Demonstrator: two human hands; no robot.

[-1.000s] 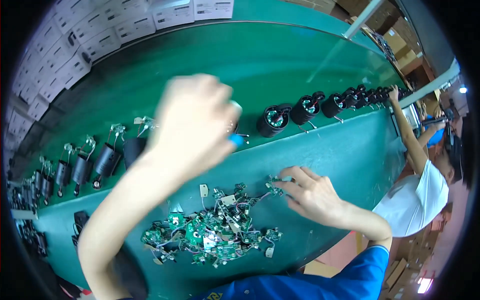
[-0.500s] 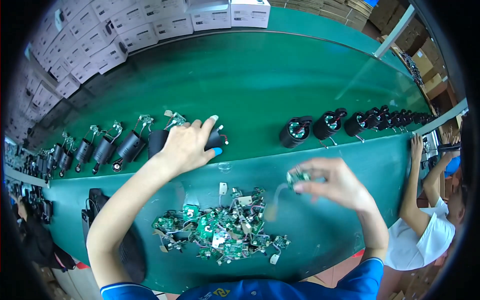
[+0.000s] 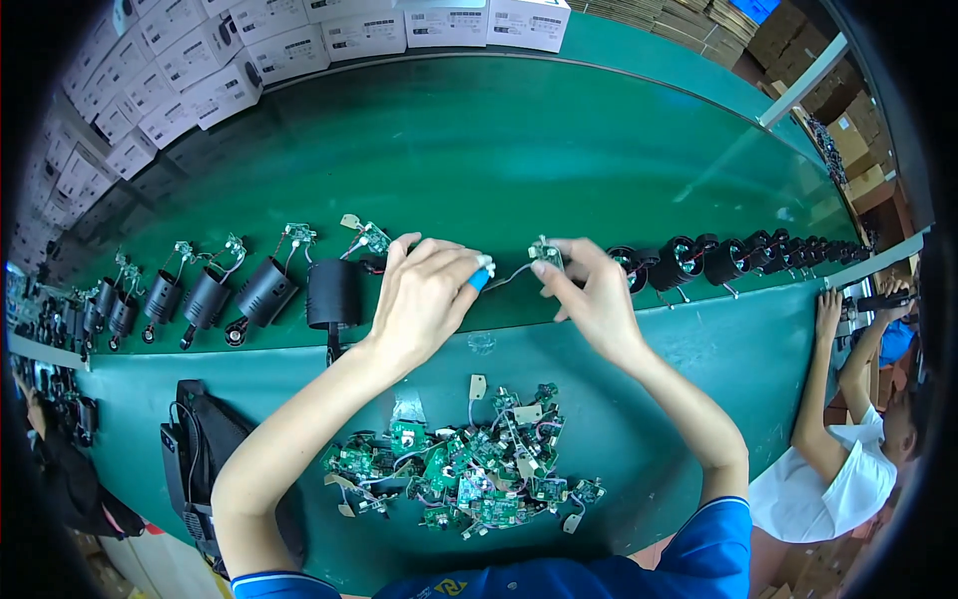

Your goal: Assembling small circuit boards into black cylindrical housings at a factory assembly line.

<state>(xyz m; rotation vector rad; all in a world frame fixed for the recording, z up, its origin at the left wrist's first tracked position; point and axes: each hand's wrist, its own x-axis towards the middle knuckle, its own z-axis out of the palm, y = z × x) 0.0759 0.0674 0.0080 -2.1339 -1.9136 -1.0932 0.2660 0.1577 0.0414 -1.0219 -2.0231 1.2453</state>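
My left hand (image 3: 424, 299), with a blue cover on one fingertip, is closed in a pinch at a small white connector (image 3: 487, 264). Its palm and fingers hide whatever lies beneath them. To the right, my right hand (image 3: 591, 295) grips a small green circuit board (image 3: 546, 253) between thumb and fingers. A thin pale cable (image 3: 509, 279) runs from the board toward my left fingertips. Just left of my left hand is a black cylindrical housing (image 3: 332, 295), with a wired board (image 3: 374, 238) beyond it. Below both hands lies a pile of green circuit boards (image 3: 469, 469) with cables.
More black housings (image 3: 207, 298) with wired boards line the left. Another row of housings (image 3: 679, 262) runs right, partly behind my right hand. A black bag (image 3: 215, 429) lies at the lower left. White boxes (image 3: 359, 35) are stacked behind. A co-worker's arm (image 3: 820, 389) is at right.
My right hand has carried the circuit board up and left toward my left hand. My left hand has shifted right, uncovering the black housing beside it, and now pinches the white connector.
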